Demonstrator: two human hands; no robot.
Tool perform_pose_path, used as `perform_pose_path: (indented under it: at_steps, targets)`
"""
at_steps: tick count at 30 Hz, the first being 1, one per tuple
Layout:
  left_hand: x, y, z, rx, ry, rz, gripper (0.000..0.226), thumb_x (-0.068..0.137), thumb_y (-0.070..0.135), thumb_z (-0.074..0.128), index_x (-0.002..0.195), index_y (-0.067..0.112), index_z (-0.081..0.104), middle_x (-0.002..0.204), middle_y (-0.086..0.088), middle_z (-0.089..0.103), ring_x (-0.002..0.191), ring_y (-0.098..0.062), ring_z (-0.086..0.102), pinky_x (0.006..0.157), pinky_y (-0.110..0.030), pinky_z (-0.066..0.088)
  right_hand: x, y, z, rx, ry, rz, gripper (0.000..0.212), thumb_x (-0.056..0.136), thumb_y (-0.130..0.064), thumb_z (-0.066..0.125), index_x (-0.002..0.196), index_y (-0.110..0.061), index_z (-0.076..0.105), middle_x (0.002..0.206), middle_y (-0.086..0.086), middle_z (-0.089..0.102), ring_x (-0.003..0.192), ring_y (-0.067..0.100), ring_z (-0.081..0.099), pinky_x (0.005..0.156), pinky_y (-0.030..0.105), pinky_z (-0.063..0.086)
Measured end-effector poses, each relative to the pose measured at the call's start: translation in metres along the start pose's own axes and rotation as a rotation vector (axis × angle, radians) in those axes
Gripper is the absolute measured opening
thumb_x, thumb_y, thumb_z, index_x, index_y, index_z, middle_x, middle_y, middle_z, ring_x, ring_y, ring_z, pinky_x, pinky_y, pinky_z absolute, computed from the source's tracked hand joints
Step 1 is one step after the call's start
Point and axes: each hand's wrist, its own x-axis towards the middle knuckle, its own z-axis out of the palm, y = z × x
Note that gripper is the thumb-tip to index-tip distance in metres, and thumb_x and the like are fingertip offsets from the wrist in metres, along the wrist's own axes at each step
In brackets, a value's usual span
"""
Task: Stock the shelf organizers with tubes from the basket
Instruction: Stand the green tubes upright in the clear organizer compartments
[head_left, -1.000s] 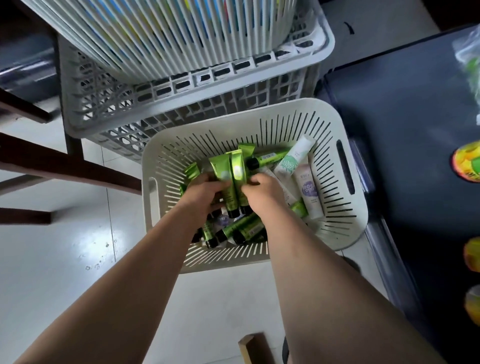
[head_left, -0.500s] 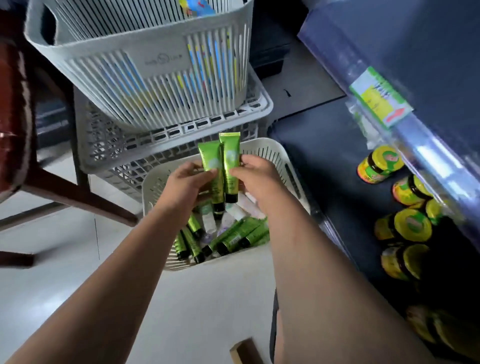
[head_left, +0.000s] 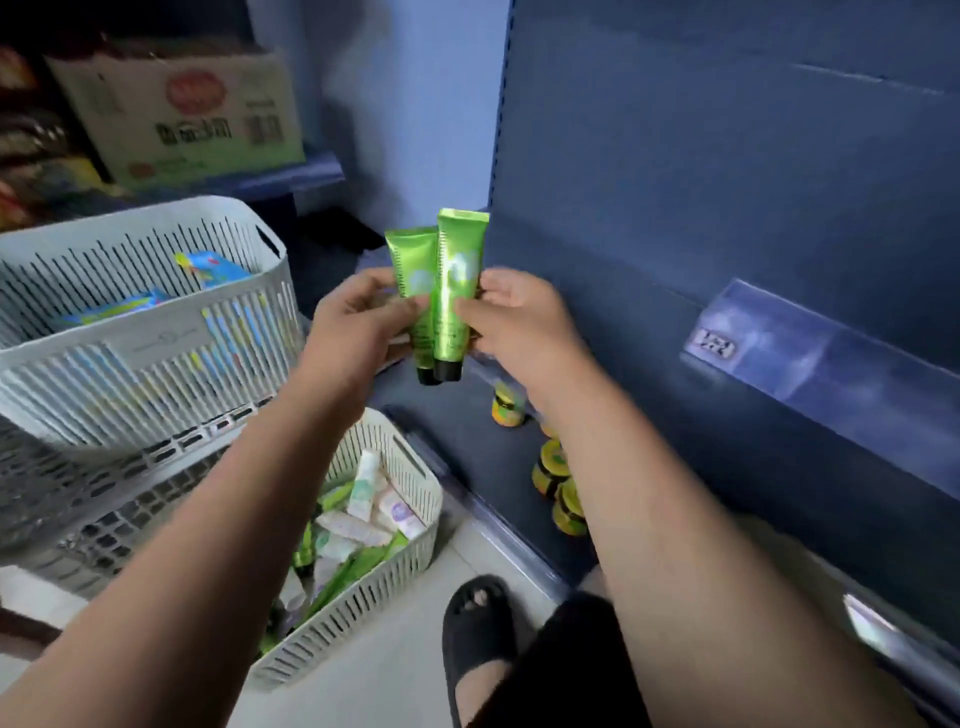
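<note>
Two green tubes (head_left: 452, 291) with black caps pointing down are held upright in front of the blue shelf unit. My left hand (head_left: 358, 322) grips them from the left and my right hand (head_left: 511, 317) pinches them from the right. Below, on the floor, the white slotted basket (head_left: 415, 467) holds several more green and white tubes (head_left: 363, 514). No shelf organizer can be made out in this view.
A second white basket (head_left: 156, 338) with blue packets sits on a grey crate (head_left: 104, 519) at left. Small yellow-lidded jars (head_left: 553, 467) stand on the low blue shelf (head_left: 467, 447). A cardboard box (head_left: 176, 114) is at the back. My sandalled foot (head_left: 480, 623) is beside the basket.
Both hands lifted the two green tubes out of the basket and raised them toward the shelf. My view swung up and right from the basket to the shelving.
</note>
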Motion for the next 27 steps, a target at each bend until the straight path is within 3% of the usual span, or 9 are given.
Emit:
perform_pose_path:
  at_steps: [4,7,9,12,16,18,22,24,27]
  targets:
    - [-0.012,0.031,0.087,-0.023,-0.214,0.087,0.023,0.093,0.004,0.068,0.116,0.003,0.066,0.101,-0.017,0.073,0.089,-0.028,0.071,0.075,-0.039,0.061,-0.053,-0.031,-0.089,-0.010,0.195,-0.073,0.010,0.091,-0.005,0.065,0.099,-0.009,0.069,0.100,0.019,0.074,0.100,0.040,0.070,0.090,0.063,0.054]
    - [-0.032,0.045,0.155,-0.045,-0.366,0.140,0.017,0.092,0.002,0.068,0.109,0.008,0.067,0.098,-0.016,0.070,0.088,-0.026,0.069,0.072,-0.034,0.059,-0.096,-0.048,-0.153,-0.047,0.333,-0.095,0.014,0.094,-0.004,0.064,0.096,-0.016,0.069,0.100,0.013,0.076,0.093,0.030,0.073,0.091,0.053,0.057]
    - [-0.047,0.050,0.198,-0.052,-0.450,0.156,0.019,0.092,0.002,0.068,0.111,0.006,0.067,0.104,-0.024,0.070,0.091,-0.028,0.069,0.074,-0.038,0.061,-0.126,-0.057,-0.191,-0.056,0.398,-0.101,0.015,0.094,-0.002,0.063,0.098,-0.015,0.069,0.102,0.018,0.075,0.088,0.023,0.072,0.084,0.043,0.060]
    - [-0.071,0.053,0.256,-0.061,-0.573,0.154,0.022,0.092,0.004,0.069,0.114,0.002,0.067,0.107,-0.025,0.072,0.092,-0.032,0.071,0.083,-0.050,0.061,-0.171,-0.065,-0.243,-0.120,0.518,-0.099,0.017,0.094,-0.004,0.066,0.110,-0.009,0.069,0.102,0.015,0.076,0.094,0.027,0.075,0.086,0.041,0.062]
    - [-0.111,0.054,0.327,-0.055,-0.737,0.167,0.023,0.093,0.003,0.069,0.116,-0.002,0.065,0.077,0.005,0.071,0.081,-0.019,0.070,0.080,-0.041,0.062,-0.232,-0.058,-0.304,-0.149,0.668,-0.109,0.020,0.092,-0.002,0.068,0.112,-0.006,0.071,0.099,0.017,0.075,0.087,0.020,0.074,0.077,0.029,0.062]
    - [-0.131,0.051,0.360,-0.058,-0.804,0.164,0.021,0.093,0.001,0.067,0.114,0.000,0.064,0.068,0.011,0.068,0.075,-0.011,0.070,0.076,-0.036,0.063,-0.257,-0.047,-0.329,-0.153,0.773,-0.121,0.016,0.090,-0.001,0.070,0.106,-0.004,0.070,0.095,0.016,0.070,0.081,0.016,0.067,0.073,0.031,0.060]
    - [-0.158,0.033,0.412,-0.058,-0.826,0.137,0.014,0.092,0.001,0.070,0.104,0.008,0.067,0.066,0.016,0.064,0.071,-0.004,0.069,0.071,-0.029,0.061,-0.294,-0.022,-0.370,-0.143,0.956,-0.143,0.010,0.082,-0.011,0.073,0.091,-0.011,0.070,0.084,0.003,0.059,0.082,0.023,0.060,0.084,0.059,0.055]
    - [-0.160,0.019,0.431,-0.057,-0.795,0.111,0.015,0.090,0.004,0.074,0.096,0.015,0.067,0.068,0.016,0.059,0.073,-0.005,0.067,0.078,-0.036,0.063,-0.306,-0.015,-0.387,-0.178,1.033,-0.131,0.011,0.084,-0.015,0.073,0.080,-0.008,0.065,0.078,0.003,0.055,0.075,0.020,0.056,0.075,0.052,0.055]
    - [-0.155,-0.001,0.450,-0.054,-0.738,0.102,0.019,0.087,0.006,0.079,0.093,0.019,0.066,0.073,0.013,0.054,0.075,-0.009,0.062,0.086,-0.047,0.060,-0.314,-0.011,-0.412,-0.254,1.105,-0.135,0.024,0.087,-0.019,0.074,0.073,-0.005,0.060,0.069,0.001,0.050,0.066,0.014,0.046,0.065,0.030,0.040]
